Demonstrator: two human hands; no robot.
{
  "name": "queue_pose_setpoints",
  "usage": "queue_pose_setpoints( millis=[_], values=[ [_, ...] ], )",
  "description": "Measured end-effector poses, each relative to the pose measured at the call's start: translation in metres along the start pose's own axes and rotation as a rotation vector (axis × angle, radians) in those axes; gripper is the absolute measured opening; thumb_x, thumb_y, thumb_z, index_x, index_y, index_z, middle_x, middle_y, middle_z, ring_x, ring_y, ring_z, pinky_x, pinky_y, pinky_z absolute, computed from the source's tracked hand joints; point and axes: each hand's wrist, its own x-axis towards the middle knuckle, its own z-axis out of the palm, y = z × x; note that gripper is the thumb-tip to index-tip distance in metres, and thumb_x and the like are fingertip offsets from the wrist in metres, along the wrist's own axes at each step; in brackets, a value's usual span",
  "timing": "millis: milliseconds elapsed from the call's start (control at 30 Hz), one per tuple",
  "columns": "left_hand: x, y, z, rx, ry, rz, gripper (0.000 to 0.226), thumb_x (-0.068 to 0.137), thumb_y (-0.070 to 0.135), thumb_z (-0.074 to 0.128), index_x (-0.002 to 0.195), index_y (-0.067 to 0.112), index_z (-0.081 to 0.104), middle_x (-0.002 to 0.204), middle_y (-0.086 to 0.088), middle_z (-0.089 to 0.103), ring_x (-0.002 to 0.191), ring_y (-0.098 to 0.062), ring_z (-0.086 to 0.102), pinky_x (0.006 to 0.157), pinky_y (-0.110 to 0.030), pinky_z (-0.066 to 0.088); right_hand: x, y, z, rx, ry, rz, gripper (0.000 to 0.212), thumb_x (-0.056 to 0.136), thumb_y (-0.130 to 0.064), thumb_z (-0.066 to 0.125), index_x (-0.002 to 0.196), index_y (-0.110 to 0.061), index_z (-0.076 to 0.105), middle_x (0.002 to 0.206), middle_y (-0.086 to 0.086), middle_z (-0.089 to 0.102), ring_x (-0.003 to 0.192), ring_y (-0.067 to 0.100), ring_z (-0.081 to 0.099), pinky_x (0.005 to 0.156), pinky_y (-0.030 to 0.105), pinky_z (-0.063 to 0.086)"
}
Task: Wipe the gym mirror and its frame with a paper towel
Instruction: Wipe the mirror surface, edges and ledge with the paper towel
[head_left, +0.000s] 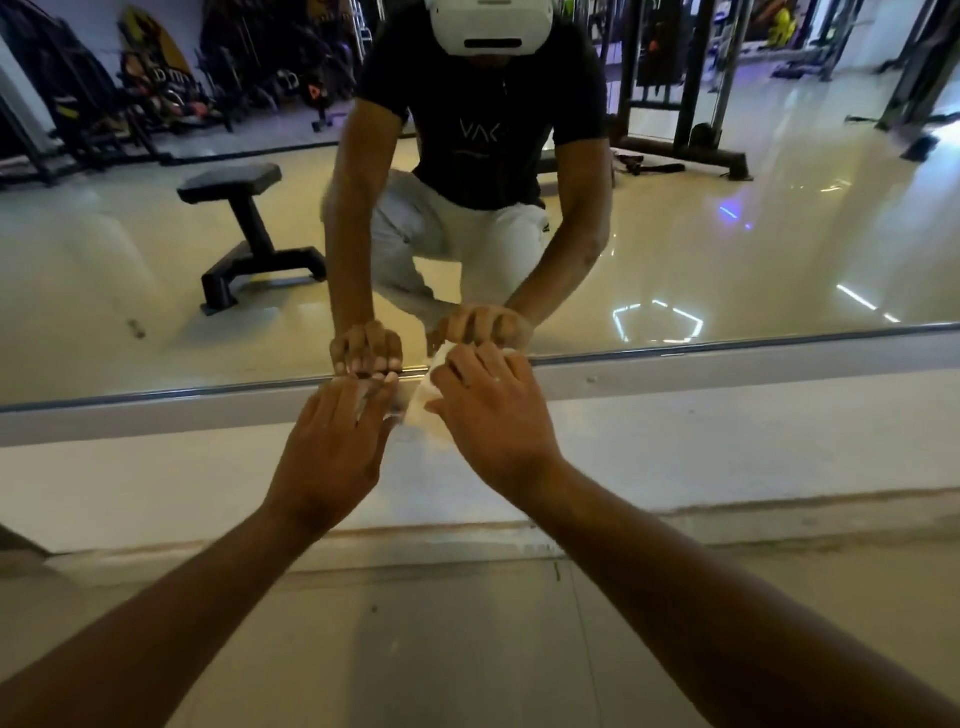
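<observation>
The right hand (488, 410) presses a paper towel (423, 400) against the mirror's frame (727, 366), fingers spread for pressure; beside it, the left hand (337, 436) braces, fingers straight and together.

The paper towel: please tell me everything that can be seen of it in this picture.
The paper towel is white, thin and crumpled, looking like soft tissue. Only a small folded part shows, poking out between the two hands; the rest is hidden under the right hand, whose fingers press it against the lower edge of the mirror and its grey frame. The left hand lies just beside it, fingertips on the frame. A little of the towel is also reflected in the glass.
</observation>
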Motion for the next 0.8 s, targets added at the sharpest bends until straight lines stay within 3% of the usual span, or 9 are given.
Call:
queue_pose_setpoints(
  millis=[100, 167, 267, 467, 633, 800],
  values=[
    [-0.010, -0.028, 0.006, 0.050, 0.024, 0.138, 0.064, 0.098, 0.003, 0.077, 0.157, 0.001, 0.051, 0.139, -0.030, 0.061, 0.124, -0.047, 0.062, 0.107, -0.055, 0.053, 0.001, 0.004, 0.006, 0.012, 0.059, 0.011, 0.030, 0.101, -0.041, 0.079, 0.121, -0.019, 0.074, 0.126, 0.005, 0.069, 0.113, 0.026, 0.061, 0.093, 0.040, 0.049],
    [-0.018, -0.046, 0.012, 0.097, 0.052, 0.200, 0.073, 0.094, 0.001, 0.080, 0.160, 0.001, 0.049, 0.149, -0.030, 0.058, 0.138, -0.046, 0.056, 0.120, -0.054, 0.042, 0.002, -0.005, 0.012, 0.024, 0.096, 0.079, 0.034, 0.096, -0.044, 0.083, 0.118, -0.019, 0.074, 0.124, 0.006, 0.070, 0.112, 0.026, 0.059, 0.093, 0.042, 0.049],
    [-0.024, -0.066, 0.013, 0.095, 0.075, 0.265, 0.076, 0.094, -0.002, 0.080, 0.162, 0.002, 0.047, 0.155, -0.027, 0.055, 0.146, -0.041, 0.049, 0.128, -0.050, 0.033, 0.006, -0.019, 0.019, 0.024, 0.113, 0.134, 0.041, 0.091, -0.049, 0.086, 0.114, -0.017, 0.072, 0.122, 0.007, 0.069, 0.113, 0.026, 0.052, 0.093, 0.042, 0.046],
    [-0.045, -0.097, 0.012, 0.058, 0.177, 0.128, 0.071, 0.095, -0.002, 0.078, 0.160, 0.002, 0.050, 0.151, -0.025, 0.058, 0.143, -0.039, 0.049, 0.126, -0.051, 0.033, 0.009, -0.045, 0.027, 0.065, 0.074, 0.243, 0.041, 0.092, -0.042, 0.087, 0.122, -0.018, 0.071, 0.131, 0.008, 0.064, 0.123, 0.029, 0.050, 0.099, 0.050, 0.051],
    [-0.052, -0.111, 0.013, 0.020, 0.203, 0.106, 0.066, 0.099, 0.001, 0.075, 0.160, 0.002, 0.049, 0.151, -0.027, 0.057, 0.142, -0.041, 0.052, 0.121, -0.055, 0.043, 0.042, -0.091, 0.039, 0.037, 0.042, 0.096, 0.042, 0.089, -0.045, 0.086, 0.116, -0.016, 0.071, 0.124, 0.010, 0.068, 0.116, 0.025, 0.047, 0.097, 0.048, 0.053],
    [-0.062, -0.130, 0.003, -0.009, 0.201, 0.000, 0.050, 0.106, 0.014, 0.071, 0.152, 0.001, 0.057, 0.146, -0.027, 0.058, 0.135, -0.042, 0.054, 0.115, -0.054, 0.045, 0.027, -0.082, 0.036, 0.023, 0.012, 0.184, 0.045, 0.094, -0.047, 0.085, 0.125, -0.021, 0.066, 0.133, 0.006, 0.062, 0.122, 0.029, 0.052, 0.101, 0.051, 0.049]
  ],
)
